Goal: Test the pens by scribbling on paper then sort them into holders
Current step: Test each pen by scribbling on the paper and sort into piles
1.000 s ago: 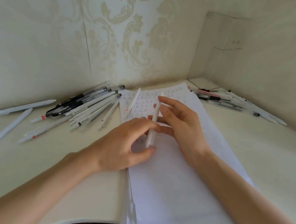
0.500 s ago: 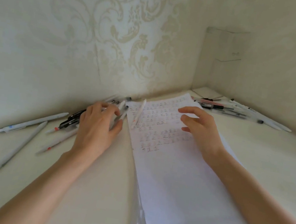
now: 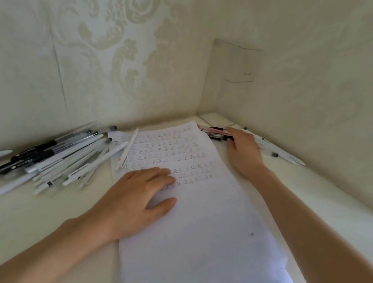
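Left hand [image 3: 140,197] is down flat on the stack of paper [image 3: 202,236], palm pressed to the top sheet, fingers straight and close together, thumb splayed out to the right. It holds nothing. The fingertips lie at the near edge of the rows of handwritten marks that fill the far part of the sheet.

Over on the left of the desk [image 3: 20,225], a heap of pens [image 3: 68,154], white and black barrels crossed over one another, lies close to the patterned wall, with a few loose white ones farther left. One white pen [image 3: 128,148] lies slanted across the paper's far left edge.

Now the right hand [image 3: 244,150]: stretched out past the paper's far right corner, fingers extended over a small cluster of pens [image 3: 211,129], thumb just beside a black pen [image 3: 219,136]. Whether it pinches that pen, I cannot tell. More white pens [image 3: 281,152] lie beyond it along the right wall. In the far corner a clear holder [image 3: 232,75] stands upright.
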`<state>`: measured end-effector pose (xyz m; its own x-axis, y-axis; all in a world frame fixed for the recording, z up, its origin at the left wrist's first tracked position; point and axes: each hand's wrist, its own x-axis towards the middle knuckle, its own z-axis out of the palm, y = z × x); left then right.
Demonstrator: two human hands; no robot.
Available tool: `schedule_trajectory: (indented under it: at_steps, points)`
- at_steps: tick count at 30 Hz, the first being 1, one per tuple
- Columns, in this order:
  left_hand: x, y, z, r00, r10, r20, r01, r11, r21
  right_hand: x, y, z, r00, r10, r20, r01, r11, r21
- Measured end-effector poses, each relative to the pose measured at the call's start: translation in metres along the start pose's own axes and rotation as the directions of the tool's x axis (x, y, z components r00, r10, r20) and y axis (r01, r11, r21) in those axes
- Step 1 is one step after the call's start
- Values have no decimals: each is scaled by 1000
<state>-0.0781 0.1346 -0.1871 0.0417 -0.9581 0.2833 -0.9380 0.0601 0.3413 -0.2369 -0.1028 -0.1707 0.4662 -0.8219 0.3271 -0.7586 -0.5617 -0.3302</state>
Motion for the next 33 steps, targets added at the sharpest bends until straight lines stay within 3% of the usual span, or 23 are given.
schedule_trajectory:
  at_steps: [12, 14, 17, 18, 21, 25, 31, 33]
  points:
    - [1, -2, 3, 1000, 27, -7, -27, 1000, -7, 20, -5, 15, 994, -97, -46, 88, 980, -177]
    - [1, -2, 3, 999, 32, -8, -32, 999, -9, 13, -4, 10, 977, -166, -135, 139, 973, -185]
    - [0, 1, 1, 999, 34, -38, -35, 999, -38, -10, -18, -8, 889, -296, -350, 272, 955, -118]
    - [0, 1, 1, 996, 27, -84, -32, 998, -58, -20, -28, -15, 867, -343, -362, 332, 938, -97]
    - [0, 1, -6, 956, -118, -270, 74, 983, -166, -53, -53, -16, 818, -538, -204, 529, 842, -102]
    - [-3, 3, -16, 914, -311, -261, 183, 889, -420, -85, -74, 2, 751, -657, -63, 655, 754, -45]
    - [-2, 10, -21, 938, -281, -205, 155, 865, -477, -92, -80, 4, 704, -700, -123, 705, 709, 2]
    - [0, 7, -21, 914, -326, -243, 170, 849, -501, -91, -79, 5, 711, -673, -205, 681, 732, -39]
